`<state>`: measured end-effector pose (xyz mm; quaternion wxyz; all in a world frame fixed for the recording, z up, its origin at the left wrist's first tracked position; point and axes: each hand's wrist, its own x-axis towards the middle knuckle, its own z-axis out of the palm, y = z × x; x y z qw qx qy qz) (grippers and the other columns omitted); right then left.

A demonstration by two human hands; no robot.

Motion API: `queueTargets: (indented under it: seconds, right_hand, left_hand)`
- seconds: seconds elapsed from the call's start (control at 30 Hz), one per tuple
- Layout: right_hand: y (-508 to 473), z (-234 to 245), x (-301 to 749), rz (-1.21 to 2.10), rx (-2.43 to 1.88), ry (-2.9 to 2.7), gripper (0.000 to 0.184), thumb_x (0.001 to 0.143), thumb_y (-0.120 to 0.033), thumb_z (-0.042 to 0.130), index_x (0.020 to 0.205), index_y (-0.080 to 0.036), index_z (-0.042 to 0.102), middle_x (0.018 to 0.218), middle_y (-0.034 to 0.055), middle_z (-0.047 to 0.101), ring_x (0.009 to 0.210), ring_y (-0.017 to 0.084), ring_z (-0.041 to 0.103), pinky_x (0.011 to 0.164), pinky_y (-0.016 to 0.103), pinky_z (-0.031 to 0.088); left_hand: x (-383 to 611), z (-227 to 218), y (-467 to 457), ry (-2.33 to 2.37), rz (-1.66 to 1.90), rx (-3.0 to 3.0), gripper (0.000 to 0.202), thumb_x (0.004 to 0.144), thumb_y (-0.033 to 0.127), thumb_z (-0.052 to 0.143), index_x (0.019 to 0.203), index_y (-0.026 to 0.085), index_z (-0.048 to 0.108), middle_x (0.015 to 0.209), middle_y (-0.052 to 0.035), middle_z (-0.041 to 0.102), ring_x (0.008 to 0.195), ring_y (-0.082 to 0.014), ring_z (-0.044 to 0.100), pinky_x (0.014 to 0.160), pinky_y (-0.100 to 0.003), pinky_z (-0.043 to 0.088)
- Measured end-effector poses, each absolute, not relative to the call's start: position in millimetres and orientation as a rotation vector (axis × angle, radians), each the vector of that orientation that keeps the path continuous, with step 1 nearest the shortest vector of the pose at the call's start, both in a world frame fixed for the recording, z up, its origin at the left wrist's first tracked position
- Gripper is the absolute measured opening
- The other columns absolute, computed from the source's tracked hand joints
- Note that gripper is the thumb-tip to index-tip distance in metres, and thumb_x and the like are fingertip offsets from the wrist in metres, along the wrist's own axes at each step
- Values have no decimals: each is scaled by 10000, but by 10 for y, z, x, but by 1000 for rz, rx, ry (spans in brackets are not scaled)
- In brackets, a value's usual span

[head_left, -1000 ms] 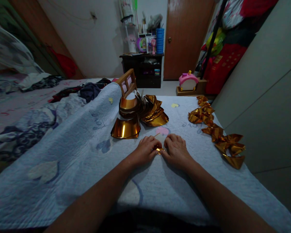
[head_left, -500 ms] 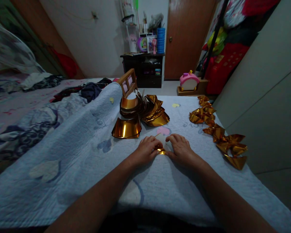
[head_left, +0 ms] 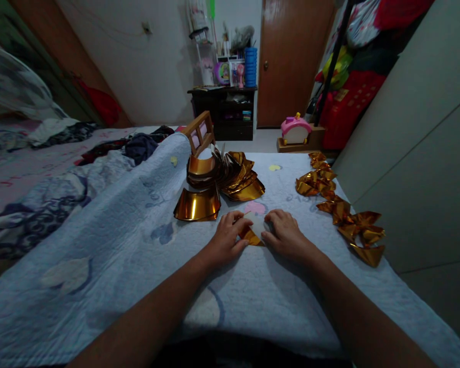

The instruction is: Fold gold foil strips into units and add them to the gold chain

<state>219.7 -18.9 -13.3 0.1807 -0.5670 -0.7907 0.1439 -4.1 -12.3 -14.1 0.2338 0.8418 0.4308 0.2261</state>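
A small gold foil paper (head_left: 252, 235) lies on the pale blue quilt (head_left: 138, 255) between my two hands, partly folded into a triangle. My left hand (head_left: 226, 237) presses on its left side with curled fingers. Pressing the sheet's right side, my right hand (head_left: 285, 233) also has its fingers bent. Just beyond my hands stands a pile of curled gold foil sheets (head_left: 218, 184). A row of folded gold pieces (head_left: 341, 212) runs along the quilt's right edge.
A wooden chair back (head_left: 199, 133) rises behind the foil pile. Rumpled clothes and bedding (head_left: 99, 148) cover the left. A white cabinet wall (head_left: 417, 153) stands close on the right. A dark shelf unit (head_left: 226, 110), a door and a pink toy (head_left: 294, 129) are at the far end.
My hands have drawn slightly apart, and more of the gold paper shows between them as a triangular fold. The view shifted a little.
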Motion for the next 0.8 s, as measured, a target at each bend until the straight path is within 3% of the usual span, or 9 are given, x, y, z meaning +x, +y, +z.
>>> queueTargets:
  seconds: [0.17, 0.33, 0.5, 0.63, 0.8]
  right_hand:
    - [-205, -140, 2127, 367, -1603, -2250, 276, 876, -345, 626, 1091, -174, 605, 1192, 133, 586, 1102, 303, 502, 932, 420, 378]
    - [-204, -120, 2131, 453, -1544, -2242, 214, 878, -313, 628, 1045, -182, 609, 1191, 118, 592, 1124, 289, 495, 947, 407, 367]
    - [-224, -28, 2118, 566, -1497, -2213, 213, 841, -322, 658, 980, -190, 565, 1026, 79, 621, 984, 255, 530, 850, 366, 388]
    - [-244, 22, 2097, 681, -1451, -2135, 283, 759, -286, 701, 961, -208, 519, 984, 58, 626, 894, 221, 552, 754, 311, 408]
    - [-248, 44, 2083, 836, -1405, -2096, 250, 746, -202, 621, 948, -223, 475, 888, 13, 638, 731, 173, 561, 655, 269, 394]
  left_hand:
    - [-68, -208, -98, 1150, 673, 2255, 713, 801, 155, 680, 1461, 233, 419, 1519, -164, 332, 1448, -339, 322, 1199, -580, 290]
    - [-63, -194, -91, 1077, 749, 2226, 803, 772, 143, 705, 1496, 225, 369, 1501, -156, 334, 1443, -315, 341, 1214, -525, 304]
    - [-59, -172, -108, 1129, 804, 2212, 891, 754, 194, 765, 1517, 260, 310, 1504, -149, 270, 1450, -342, 296, 1212, -560, 287]
    - [-49, -148, -112, 1142, 827, 2215, 937, 738, 199, 778, 1526, 296, 281, 1477, -132, 297, 1429, -340, 313, 1208, -565, 285]
    - [-38, -134, -102, 1153, 825, 2248, 982, 728, 190, 791, 1542, 285, 249, 1416, -124, 419, 1312, -318, 415, 1153, -538, 346]
